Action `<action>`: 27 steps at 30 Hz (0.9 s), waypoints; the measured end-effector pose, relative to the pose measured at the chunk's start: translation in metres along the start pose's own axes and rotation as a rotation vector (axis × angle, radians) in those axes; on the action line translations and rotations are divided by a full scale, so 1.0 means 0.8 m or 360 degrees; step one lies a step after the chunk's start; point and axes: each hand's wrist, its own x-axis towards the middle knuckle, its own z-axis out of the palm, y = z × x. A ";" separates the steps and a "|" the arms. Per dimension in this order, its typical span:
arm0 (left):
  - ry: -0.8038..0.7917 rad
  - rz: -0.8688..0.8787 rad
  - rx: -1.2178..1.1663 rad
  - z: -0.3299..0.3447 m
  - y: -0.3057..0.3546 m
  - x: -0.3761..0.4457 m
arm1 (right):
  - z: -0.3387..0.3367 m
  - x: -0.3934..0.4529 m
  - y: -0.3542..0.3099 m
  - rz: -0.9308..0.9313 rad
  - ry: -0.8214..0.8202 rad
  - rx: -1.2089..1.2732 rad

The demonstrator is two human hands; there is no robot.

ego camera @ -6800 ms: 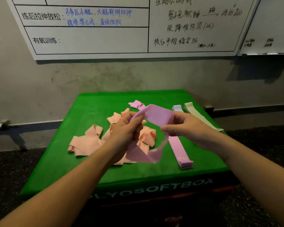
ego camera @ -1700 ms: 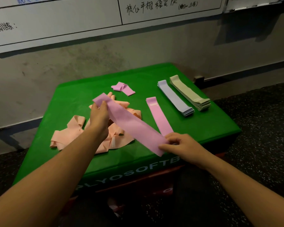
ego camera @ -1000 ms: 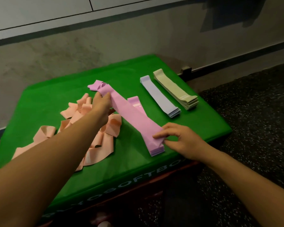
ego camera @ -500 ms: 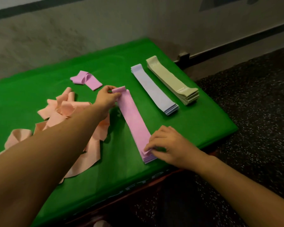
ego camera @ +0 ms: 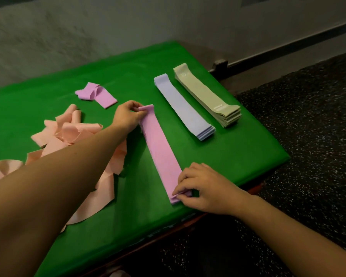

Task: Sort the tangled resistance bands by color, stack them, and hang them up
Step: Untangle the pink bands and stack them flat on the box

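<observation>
Single head-worn wide-angle camera looking forward and steeply down, sitting close over green tabletop, facing grey wall beyond.

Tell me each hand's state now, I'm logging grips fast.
Left hand: pinches the far end of the flat pink resistance band.
Right hand: pinches the same band's near end.

A bright green box top carries flat pink elastic bands, lavender bands and sage-green bands. The tangled bands are peach; the rubber floor is black with white speckles
</observation>
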 end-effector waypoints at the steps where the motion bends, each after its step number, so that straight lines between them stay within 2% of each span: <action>1: -0.0009 -0.0018 0.0053 0.000 -0.001 0.002 | -0.001 0.000 -0.001 0.0022 -0.0016 0.0018; 4: 0.0030 0.0005 0.0216 -0.007 -0.001 0.002 | -0.007 0.003 -0.005 0.0105 -0.0070 0.0119; 11: 0.0089 0.0310 0.0371 -0.056 -0.003 -0.038 | -0.020 0.036 -0.014 0.0289 0.0111 0.0260; 17: 0.0147 0.0493 0.0755 -0.130 -0.048 -0.078 | -0.026 0.087 -0.028 0.0424 0.0102 0.0313; 21: 0.0160 0.0506 0.0979 -0.166 -0.088 -0.088 | -0.021 0.144 -0.038 0.0385 0.0121 0.0276; 23: 0.0160 0.0544 0.0990 -0.176 -0.109 -0.085 | -0.017 0.180 -0.039 0.0340 0.0142 0.0214; 27: 0.0247 0.0563 0.0650 -0.177 -0.138 -0.077 | -0.005 0.255 -0.031 0.0296 0.0166 0.0136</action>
